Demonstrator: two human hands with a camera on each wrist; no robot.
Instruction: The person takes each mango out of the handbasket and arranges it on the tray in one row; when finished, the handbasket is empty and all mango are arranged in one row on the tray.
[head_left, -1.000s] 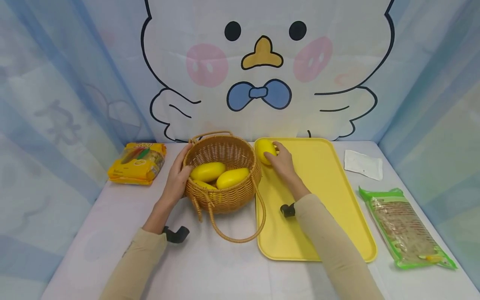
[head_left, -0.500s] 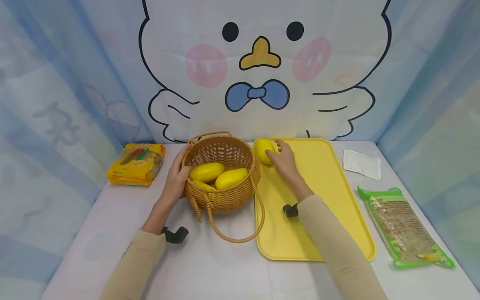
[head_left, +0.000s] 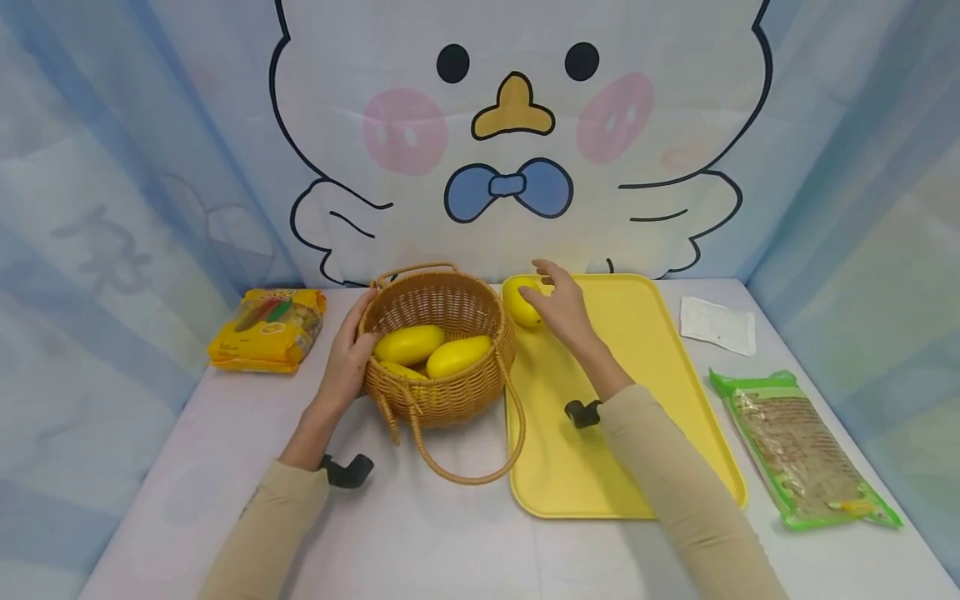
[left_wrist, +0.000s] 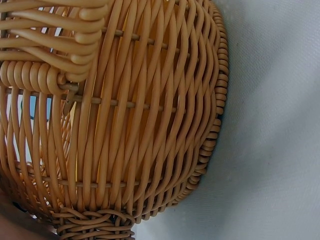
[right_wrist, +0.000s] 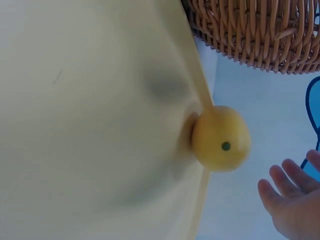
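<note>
My left hand (head_left: pixel 347 358) holds the left side of a round wicker basket (head_left: pixel 442 404), thumb at its rim and fingers along its outer wall. Several yellow mangoes (head_left: pixel 409 344) lie inside the basket. Another yellow mango (head_left: pixel 519 302), a green dot on its end, rests at the far left corner of a yellow tray (head_left: pixel 622 400). Just right of this mango is my right hand (head_left: pixel 566 308), its fingers spread and holding nothing. In the right wrist view a gap shows between the mango (right_wrist: pixel 221 138) and my right hand (right_wrist: pixel 295 200).
A yellow snack packet (head_left: pixel 267 331) lies left of the basket. Right of the tray are a white sachet (head_left: pixel 717 326) and a green-edged clear bag (head_left: pixel 802 450). The basket's looped handle (head_left: pixel 468 481) hangs toward the front. Curtains (head_left: pixel 127 250) enclose the table.
My right hand has let go of the mango at the tray's corner, its fingers opening and lifting away. My left hand keeps its hold on the basket.
</note>
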